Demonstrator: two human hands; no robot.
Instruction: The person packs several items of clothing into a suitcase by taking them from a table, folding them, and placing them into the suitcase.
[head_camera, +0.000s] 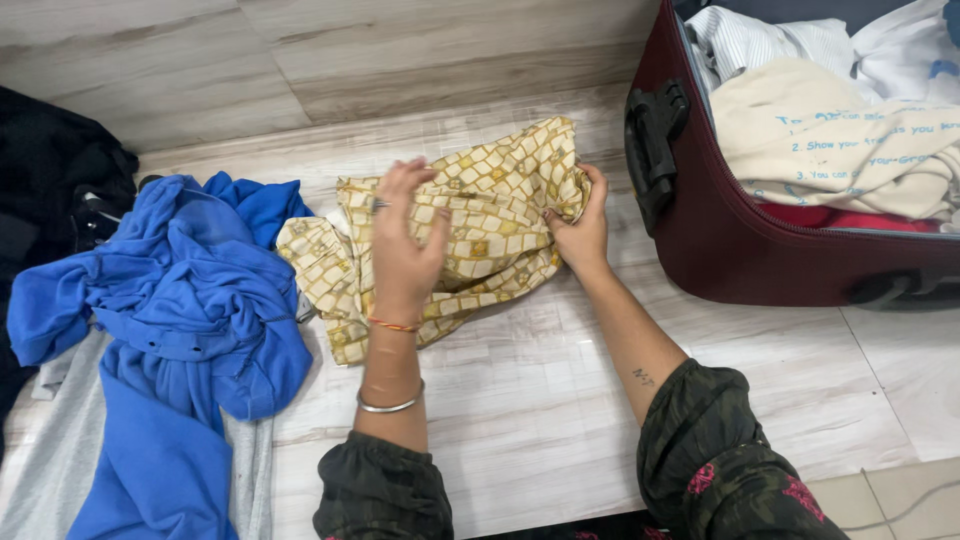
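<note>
Yellow checked cloth (480, 215) bunched on floor (540, 400) between blue shirt (190, 300) and maroon suitcase (740, 240). Left hand (405, 245) flat on cloth, fingers spread. Right hand (580, 230) pinching cloth's right edge, just beside suitcase wall. Bare floor open toward person.

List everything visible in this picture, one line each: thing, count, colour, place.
patterned cloth garment: one, yellow and cream checks, floor centre, under both hands
crumpled blue shirt: one, bright blue, floor left
grey cloth: one, pale grey, beneath the blue shirt
black bag: one, far left
soft-sided suitcase: one, maroon, open, right
folded clothes: several, white, cream, red, inside suitcase
left hand: flat on garment
right hand: gripping garment's edge
</note>
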